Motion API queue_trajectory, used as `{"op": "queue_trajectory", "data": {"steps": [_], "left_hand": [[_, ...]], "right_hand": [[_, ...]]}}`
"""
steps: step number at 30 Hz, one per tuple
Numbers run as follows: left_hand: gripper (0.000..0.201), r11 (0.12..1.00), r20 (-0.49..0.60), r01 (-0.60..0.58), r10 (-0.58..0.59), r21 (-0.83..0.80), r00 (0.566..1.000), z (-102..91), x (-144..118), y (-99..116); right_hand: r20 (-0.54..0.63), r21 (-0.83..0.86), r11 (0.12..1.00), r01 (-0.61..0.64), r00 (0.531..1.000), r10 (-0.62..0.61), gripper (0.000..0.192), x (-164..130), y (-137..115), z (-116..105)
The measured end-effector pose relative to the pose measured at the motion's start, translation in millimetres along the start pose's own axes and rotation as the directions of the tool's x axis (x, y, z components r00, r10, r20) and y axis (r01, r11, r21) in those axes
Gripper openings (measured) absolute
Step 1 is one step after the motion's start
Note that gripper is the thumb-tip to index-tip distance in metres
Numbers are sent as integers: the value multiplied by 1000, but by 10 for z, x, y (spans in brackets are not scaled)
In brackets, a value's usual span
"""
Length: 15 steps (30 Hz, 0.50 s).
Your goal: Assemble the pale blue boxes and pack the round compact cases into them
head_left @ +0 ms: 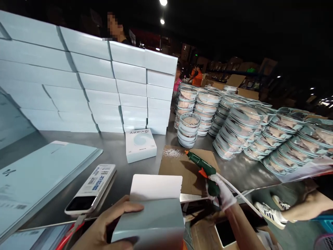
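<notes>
Pale grey cardboard is filling the bottom of my view: I'm holding a small box [153,211] at the near edge of the steel table [114,152], my bare left hand [104,225] wrapped around its left side, thumb lying across the front face, fingers closed on it. My right hand [221,194], in a white glove, is gripping a green glue gun [204,168] with an orange trigger, fingers tight around the handle, its nozzle pointing up and left over a brown cardboard sheet [187,170] lying on the table just beyond the box. A clear glue stick is trailing out of the gun's back end towards the lower right. A patch of white crumbs is sitting on the sheet's far corner, near the nozzle. To the left of the box, a long white device with blue lettering [91,189] is resting beside a large pale blue flat carton [39,177]. Further out, a white square box [140,145] is standing alone. Behind it, a wall of stacked pale blue boxes [85,83] is rising on the left, and stacks of lidded round containers [247,128] are crowding the right. Beyond those, people are working in the dim background.
</notes>
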<state>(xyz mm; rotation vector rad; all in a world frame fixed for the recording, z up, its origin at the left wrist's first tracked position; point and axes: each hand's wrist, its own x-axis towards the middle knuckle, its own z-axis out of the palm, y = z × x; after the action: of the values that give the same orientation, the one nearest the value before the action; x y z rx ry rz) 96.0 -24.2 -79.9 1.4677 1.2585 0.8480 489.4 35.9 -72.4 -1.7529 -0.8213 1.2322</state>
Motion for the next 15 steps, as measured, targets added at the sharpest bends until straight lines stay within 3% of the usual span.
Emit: {"op": "queue_trajectory", "data": {"steps": [3, 6, 8, 12, 15], "left_hand": [[70, 1000, 21, -3, 3, -4, 1000, -66, -11, -191], [74, 998, -28, -41, 42, 50, 999, -45, -60, -258], [66, 993, -108, -52, 64, 109, 992, -13, -95, -198], [49, 939, -238, -81, 167, 333, 957, 44, -144, 50], [48, 887, -317, -59, 225, 458, 921, 108, -159, 181]], "right_hand": [[34, 195, 972, 130, 990, -139, 57, -189, -7, 91], [127, 429, 873, 231, 942, -312, 79, -256, -137, 286], [221, 542, 811, 219, 894, -390, 72, -276, -255, 413], [365, 516, 837, 181, 838, -406, 36, -484, -314, 483], [433, 377, 885, 274, 793, -429, 34, -660, -128, 361]]}}
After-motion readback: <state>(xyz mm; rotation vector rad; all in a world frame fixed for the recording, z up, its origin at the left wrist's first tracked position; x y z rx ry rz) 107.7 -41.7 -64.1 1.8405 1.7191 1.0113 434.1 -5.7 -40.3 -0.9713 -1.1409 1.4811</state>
